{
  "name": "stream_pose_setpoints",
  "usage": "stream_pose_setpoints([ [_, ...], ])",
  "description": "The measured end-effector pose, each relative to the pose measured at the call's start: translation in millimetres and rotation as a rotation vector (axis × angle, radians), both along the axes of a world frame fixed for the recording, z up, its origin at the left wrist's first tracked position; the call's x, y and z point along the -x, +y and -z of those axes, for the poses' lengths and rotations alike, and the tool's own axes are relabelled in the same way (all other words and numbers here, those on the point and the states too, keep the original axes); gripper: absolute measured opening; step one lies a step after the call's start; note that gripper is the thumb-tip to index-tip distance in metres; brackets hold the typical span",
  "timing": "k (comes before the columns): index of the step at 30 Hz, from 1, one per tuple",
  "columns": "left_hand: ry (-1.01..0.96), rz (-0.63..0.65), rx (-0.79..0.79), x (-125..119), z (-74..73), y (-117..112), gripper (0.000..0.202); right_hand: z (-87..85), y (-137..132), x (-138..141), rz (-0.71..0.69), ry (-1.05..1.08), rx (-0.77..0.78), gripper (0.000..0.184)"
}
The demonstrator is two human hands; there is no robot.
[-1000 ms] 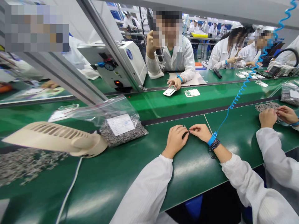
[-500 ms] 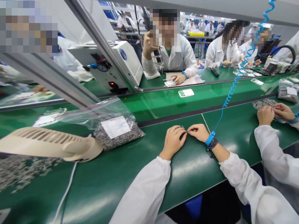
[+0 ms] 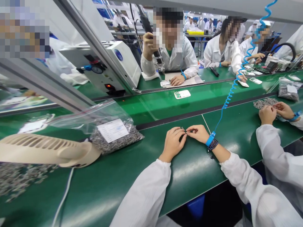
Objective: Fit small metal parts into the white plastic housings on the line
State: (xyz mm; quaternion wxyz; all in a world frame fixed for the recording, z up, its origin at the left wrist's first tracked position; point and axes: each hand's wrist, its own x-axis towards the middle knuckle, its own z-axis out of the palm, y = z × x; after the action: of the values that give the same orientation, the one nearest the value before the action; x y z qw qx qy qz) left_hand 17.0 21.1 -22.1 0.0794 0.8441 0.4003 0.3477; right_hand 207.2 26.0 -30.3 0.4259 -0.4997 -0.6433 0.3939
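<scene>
own hands: 2 (image 3: 172,144) (image 3: 198,133) | zip bags: 2 (image 3: 111,138) (image 3: 288,90) | fans: 1 (image 3: 47,150)

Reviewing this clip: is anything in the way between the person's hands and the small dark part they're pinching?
Nothing visible. The left hand and right hand meet directly on the small dark part, above the green bench. The plastic bag of small parts lies off to the left, apart from them.
</scene>
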Motion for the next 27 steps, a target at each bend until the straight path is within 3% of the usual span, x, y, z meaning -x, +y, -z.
stream_pose_setpoints([
  [3, 0.007, -0.009, -0.016, 0.1, 0.7, 1.2, 0.020, -1.1, -0.3, 1.2, 0.018, 0.051, 0.015, 0.030],
  [5, 0.013, -0.017, -0.030, 0.5, 1.1, 2.0, 0.021, -2.5, 0.7, -0.8, 0.112, 0.136, 0.006, 0.056],
  [8, 0.021, -0.029, -0.047, 1.3, 1.7, 3.0, 0.022, -4.5, 5.6, -9.7, 0.427, 0.314, -0.045, 0.092],
  [10, 0.020, -0.033, -0.057, 1.7, 2.1, 3.3, 0.022, -4.8, 9.8, -16.9, 0.620, 0.363, -0.064, 0.093],
  [11, 0.020, -0.031, -0.062, 1.8, 2.3, 3.5, 0.022, -4.7, 11.4, -19.6, 0.650, 0.347, -0.054, 0.088],
  [13, 0.023, -0.024, -0.069, 2.1, 2.8, 3.8, 0.022, -4.4, 12.3, -21.0, 0.555, 0.244, -0.009, 0.068],
  [17, 0.040, -0.026, -0.071, 3.2, 4.6, 4.8, 0.023, -7.1, 4.2, -9.7, 0.189, -0.065, -0.060, 0.022],
  [20, 0.036, -0.023, -0.089, 3.8, 6.6, 5.4, 0.023, -11.1, -3.1, -1.1, 0.056, -0.223, -0.109, 0.016],
  [27, 0.034, -0.023, -0.082, 4.0, 8.6, 5.7, 0.022, -14.0, -4.5, -0.3, 0.007, -0.384, -0.155, 0.021],
])
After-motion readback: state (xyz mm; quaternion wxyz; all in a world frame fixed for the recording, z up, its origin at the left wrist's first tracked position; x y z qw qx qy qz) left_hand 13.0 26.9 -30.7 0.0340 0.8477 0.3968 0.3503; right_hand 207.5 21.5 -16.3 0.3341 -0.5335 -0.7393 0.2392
